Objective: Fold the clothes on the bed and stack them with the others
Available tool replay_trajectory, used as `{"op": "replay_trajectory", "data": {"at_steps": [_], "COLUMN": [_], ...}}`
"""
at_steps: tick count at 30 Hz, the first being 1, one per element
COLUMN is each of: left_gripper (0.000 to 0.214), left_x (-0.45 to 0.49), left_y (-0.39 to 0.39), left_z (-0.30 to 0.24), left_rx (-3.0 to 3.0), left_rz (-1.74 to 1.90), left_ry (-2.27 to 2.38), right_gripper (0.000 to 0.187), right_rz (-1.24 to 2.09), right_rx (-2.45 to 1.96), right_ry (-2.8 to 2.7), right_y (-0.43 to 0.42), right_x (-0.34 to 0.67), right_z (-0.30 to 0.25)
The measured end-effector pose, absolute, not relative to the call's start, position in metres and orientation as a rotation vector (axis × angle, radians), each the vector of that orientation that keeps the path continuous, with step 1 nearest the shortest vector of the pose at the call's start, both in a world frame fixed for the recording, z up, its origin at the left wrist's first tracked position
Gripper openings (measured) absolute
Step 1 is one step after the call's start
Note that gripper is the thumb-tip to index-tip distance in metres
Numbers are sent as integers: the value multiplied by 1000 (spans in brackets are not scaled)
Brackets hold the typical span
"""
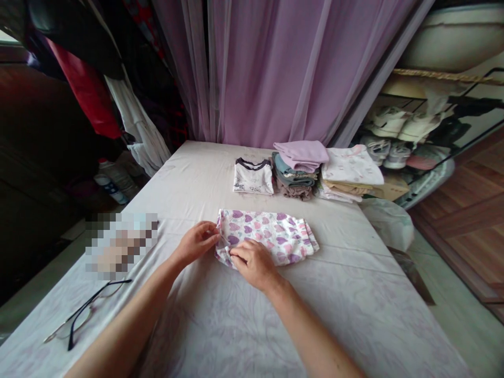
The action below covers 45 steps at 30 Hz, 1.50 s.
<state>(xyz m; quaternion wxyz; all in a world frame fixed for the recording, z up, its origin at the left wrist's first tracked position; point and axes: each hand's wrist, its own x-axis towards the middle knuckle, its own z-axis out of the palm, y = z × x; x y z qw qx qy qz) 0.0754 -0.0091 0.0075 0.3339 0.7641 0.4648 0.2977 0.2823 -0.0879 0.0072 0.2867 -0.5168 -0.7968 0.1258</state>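
A white child's garment with purple and pink hearts, apparently trousers, lies folded lengthwise on the bed in front of me. Its two cuffed ends point right. My left hand pinches the left edge of it with curled fingers. Lower down, near the front left corner, my right hand has its fingers closed on the same cloth. The fabric is slightly bunched between both hands, and the fingertips are partly hidden.
Behind the garment sit a folded white shirt with a dark collar, a pile topped by a lilac garment, and a stack of pale clothes. Glasses lie at left beside a blurred patch. A shoe rack stands right.
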Motion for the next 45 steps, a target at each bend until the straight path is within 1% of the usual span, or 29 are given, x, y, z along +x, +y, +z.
{"op": "replay_trajectory", "data": {"at_steps": [5, 10, 13, 16, 20, 22, 26, 32, 37, 40, 45], "left_gripper": [31, 37, 32, 26, 36, 33, 18, 22, 19, 17, 19], "left_x": [64, 74, 77, 73, 66, 67, 73, 69, 60, 61, 62], "left_y": [-34, -56, -60, -58, -53, -52, -55, -55, -52, -51, -52], "left_z": [15, 11, 8, 6, 4, 3, -1, -2, 1, 0, -4], "left_rx": [2192, 2305, 2319, 2360, 2391, 2396, 2418, 2387, 2360, 2390, 2440], "left_rz": [643, 663, 688, 642, 602, 619, 627, 581, 530, 549, 589], "left_ry": [1173, 1300, 1325, 1202, 1075, 1086, 1160, 1135, 1054, 1053, 1126], "right_gripper": [14, 15, 16, 13, 15, 16, 19, 21, 21, 21, 19], "right_rz": [340, 250, 231, 262, 298, 309, 319, 301, 302, 312, 288], "right_rx": [-1403, -1448, -1437, -1428, -1406, -1398, -1396, -1430, -1440, -1446, -1453], "right_ry": [-2127, -2162, -2159, -2120, -2058, -2042, -2024, -2039, -2030, -2032, -2027], "right_y": [-90, -95, -95, -93, -91, -90, -90, -89, -88, -87, -87], "right_x": [275, 271, 271, 272, 273, 274, 274, 274, 273, 272, 271], "right_z": [0, -3, -6, -9, -15, -17, -18, -18, -17, -18, -20]}}
